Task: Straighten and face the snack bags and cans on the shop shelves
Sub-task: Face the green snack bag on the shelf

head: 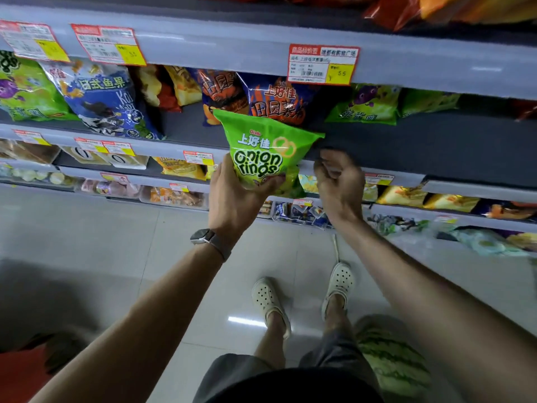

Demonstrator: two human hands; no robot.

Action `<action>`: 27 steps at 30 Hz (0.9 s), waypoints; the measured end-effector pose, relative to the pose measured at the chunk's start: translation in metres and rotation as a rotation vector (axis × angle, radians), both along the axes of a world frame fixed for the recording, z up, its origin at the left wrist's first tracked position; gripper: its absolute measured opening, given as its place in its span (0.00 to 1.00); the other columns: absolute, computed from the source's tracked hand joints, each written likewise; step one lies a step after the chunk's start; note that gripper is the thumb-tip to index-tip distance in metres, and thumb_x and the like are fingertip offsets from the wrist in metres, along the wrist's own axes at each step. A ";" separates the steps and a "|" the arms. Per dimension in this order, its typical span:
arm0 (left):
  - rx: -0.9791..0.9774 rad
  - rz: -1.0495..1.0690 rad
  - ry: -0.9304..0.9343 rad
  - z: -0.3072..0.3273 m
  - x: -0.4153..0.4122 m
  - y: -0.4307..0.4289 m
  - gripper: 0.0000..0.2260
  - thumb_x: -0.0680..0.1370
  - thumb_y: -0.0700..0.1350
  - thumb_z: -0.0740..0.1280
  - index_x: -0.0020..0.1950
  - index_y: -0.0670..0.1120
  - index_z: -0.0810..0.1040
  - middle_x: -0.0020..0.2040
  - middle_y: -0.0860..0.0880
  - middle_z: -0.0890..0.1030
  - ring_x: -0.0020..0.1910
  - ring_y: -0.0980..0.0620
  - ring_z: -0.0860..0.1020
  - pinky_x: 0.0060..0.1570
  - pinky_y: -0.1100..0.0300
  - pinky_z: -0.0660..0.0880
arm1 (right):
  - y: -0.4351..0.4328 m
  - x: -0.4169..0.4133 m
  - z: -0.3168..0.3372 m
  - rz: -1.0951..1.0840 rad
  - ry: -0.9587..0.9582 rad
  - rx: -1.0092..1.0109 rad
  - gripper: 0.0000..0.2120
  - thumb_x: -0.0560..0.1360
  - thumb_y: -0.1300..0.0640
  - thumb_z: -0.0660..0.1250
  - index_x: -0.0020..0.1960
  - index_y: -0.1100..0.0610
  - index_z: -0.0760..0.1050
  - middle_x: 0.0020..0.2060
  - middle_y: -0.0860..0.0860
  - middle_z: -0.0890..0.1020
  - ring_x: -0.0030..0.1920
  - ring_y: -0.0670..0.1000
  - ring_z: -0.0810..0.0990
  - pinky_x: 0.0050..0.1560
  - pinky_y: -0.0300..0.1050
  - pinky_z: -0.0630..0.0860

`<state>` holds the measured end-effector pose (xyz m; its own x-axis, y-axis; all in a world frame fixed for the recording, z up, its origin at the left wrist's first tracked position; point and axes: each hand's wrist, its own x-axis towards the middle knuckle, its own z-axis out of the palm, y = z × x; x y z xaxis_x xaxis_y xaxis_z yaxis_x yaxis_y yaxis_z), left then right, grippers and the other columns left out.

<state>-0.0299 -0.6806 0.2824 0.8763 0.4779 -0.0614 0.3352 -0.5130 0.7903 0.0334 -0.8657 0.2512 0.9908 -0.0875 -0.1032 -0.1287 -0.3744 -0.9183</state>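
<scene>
Gripping the lower end of the green onion rings bag (263, 154), the fingers (271, 181) of the left hand (232, 199) wrap under its bottom edge, thumb along its left side, clamped on the packet so its printed front faces the camera. The bag stands roughly upright, tilted a little to the left, held in the air in front of the grey shelf (406, 146) edge rather than resting on it. A watch (202, 237) sits on the left wrist below the bag.

Just right of the bag, the right hand (338, 184) hovers with its fingers curled loosely inward, holding nothing; whether the fingertips touch the bag's right edge cannot be told.

Directly behind the bag's top, on the shelf, stands a dark blue and orange snack bag (276, 100), with a second like it just to its left. Further left of the bag lies a blue fish-cracker bag (104, 97), leaning, and beyond that a green bag with purple print (26, 91). Right of the bag and further back sits another green and purple bag (366, 106), with bare shelf in front of it. Above the bag, a red-and-yellow price tag (322, 65) hangs on the upper shelf rail. Below the bag, white perforated clogs (270, 303) stand on the tiled floor (145, 242), with a watermelon (392, 359) near the right foot.
</scene>
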 end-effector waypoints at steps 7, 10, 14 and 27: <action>0.061 -0.210 -0.005 0.015 0.034 -0.093 0.35 0.68 0.71 0.73 0.62 0.48 0.74 0.56 0.47 0.79 0.58 0.42 0.76 0.54 0.44 0.76 | -0.061 -0.049 -0.006 -0.128 -0.017 0.102 0.13 0.83 0.52 0.66 0.65 0.54 0.79 0.56 0.47 0.84 0.55 0.47 0.82 0.54 0.43 0.78; 0.026 -0.207 0.024 0.020 0.059 -0.128 0.35 0.69 0.70 0.75 0.65 0.49 0.73 0.59 0.47 0.79 0.61 0.42 0.75 0.57 0.44 0.76 | -0.082 -0.036 -0.003 -0.146 0.000 0.044 0.21 0.81 0.45 0.65 0.71 0.51 0.75 0.64 0.47 0.80 0.64 0.49 0.78 0.63 0.51 0.76; -0.065 -0.214 0.008 0.021 0.089 -0.156 0.37 0.66 0.73 0.75 0.65 0.49 0.77 0.57 0.50 0.83 0.59 0.45 0.79 0.59 0.44 0.76 | -0.107 -0.005 0.000 -0.158 0.008 -0.031 0.21 0.82 0.44 0.65 0.71 0.53 0.75 0.60 0.48 0.80 0.62 0.52 0.77 0.65 0.56 0.74; -0.134 -0.267 0.082 -0.017 0.095 -0.183 0.44 0.69 0.48 0.74 0.83 0.45 0.62 0.74 0.41 0.73 0.72 0.43 0.75 0.71 0.45 0.75 | -0.156 0.060 -0.016 0.110 0.097 -0.201 0.23 0.85 0.45 0.60 0.78 0.52 0.69 0.70 0.52 0.78 0.67 0.53 0.76 0.63 0.45 0.73</action>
